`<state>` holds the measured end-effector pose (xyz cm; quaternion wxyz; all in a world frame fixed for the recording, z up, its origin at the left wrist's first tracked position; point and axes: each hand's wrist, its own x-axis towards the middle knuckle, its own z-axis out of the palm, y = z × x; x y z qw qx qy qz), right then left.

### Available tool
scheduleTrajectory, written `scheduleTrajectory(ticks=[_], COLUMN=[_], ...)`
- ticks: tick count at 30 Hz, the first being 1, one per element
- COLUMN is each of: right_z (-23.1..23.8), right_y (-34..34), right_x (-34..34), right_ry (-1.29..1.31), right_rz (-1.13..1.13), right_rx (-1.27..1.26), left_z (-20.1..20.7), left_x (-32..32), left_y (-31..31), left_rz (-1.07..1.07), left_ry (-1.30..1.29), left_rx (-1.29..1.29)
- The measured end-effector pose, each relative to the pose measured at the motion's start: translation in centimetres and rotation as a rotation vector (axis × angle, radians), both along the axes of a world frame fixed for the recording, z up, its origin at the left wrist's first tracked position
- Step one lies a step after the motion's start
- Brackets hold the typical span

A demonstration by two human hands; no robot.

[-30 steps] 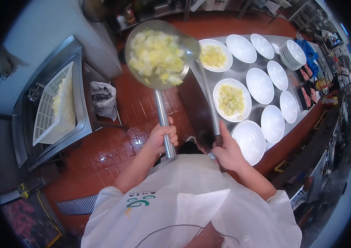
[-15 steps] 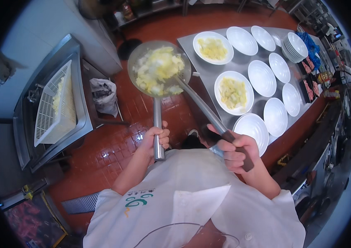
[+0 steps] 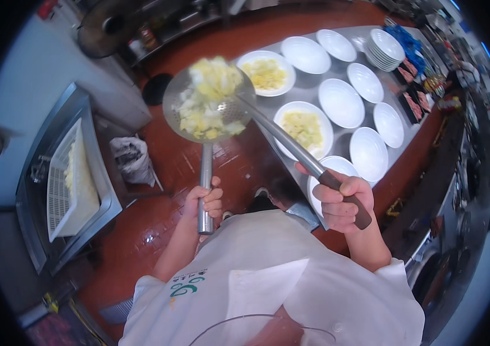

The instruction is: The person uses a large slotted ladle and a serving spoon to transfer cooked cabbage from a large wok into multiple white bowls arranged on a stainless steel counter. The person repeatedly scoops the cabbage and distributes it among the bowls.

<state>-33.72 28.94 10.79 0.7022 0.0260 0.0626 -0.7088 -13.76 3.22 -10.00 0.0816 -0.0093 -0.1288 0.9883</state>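
My left hand grips the steel handle of a round perforated strainer. Chopped pale yellow and white cabbage lies in it. My right hand is closed round the brown grip of a long-handled ladle. The ladle's working end reaches over the strainer, hidden by a raised clump of cabbage. Just right of the strainer, two white plates hold cabbage: a far plate and a nearer plate.
Several bare white plates and a plate stack stand on the steel table. Trays of pink meat sit at its right. A white basket rests in the sink at left, near a bag on the red floor.
My view has shifted, so the table and plates sit further left. A cabbage clump now stands apart toward the strainer's far edge, baring some holes. Both hands keep their grips.
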Motion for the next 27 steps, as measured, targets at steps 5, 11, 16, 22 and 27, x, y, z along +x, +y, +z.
scheduleTrajectory(ticks=[5, 11, 16, 22, 27], right_z=[2.2, 0.3, -5.9, -12.4, -11.8], right_y=[1.9, 1.8, -1.9, -3.6, -3.1], right_x=[-3.9, -13.8, -19.9, -23.2, -24.4], right_ry=[0.132, 0.649, 1.320, 1.843, 1.879], right_rz=[-0.195, -0.324, -0.302, -0.205, -0.117], right_rx=[-0.015, 0.367, 0.954, 1.300, 1.320], left_z=[1.1, 2.2, 2.5, 2.7, 2.7], left_x=[-3.4, -5.2, -5.2, -4.1, -3.1], left_y=[-0.3, -0.1, 0.3, 0.4, 0.6], left_rz=[-0.034, -0.037, -0.024, 0.028, 0.062], left_ry=[0.100, 0.110, 0.068, -0.030, -0.092], left_rx=[0.039, 0.028, -0.017, -0.037, -0.008])
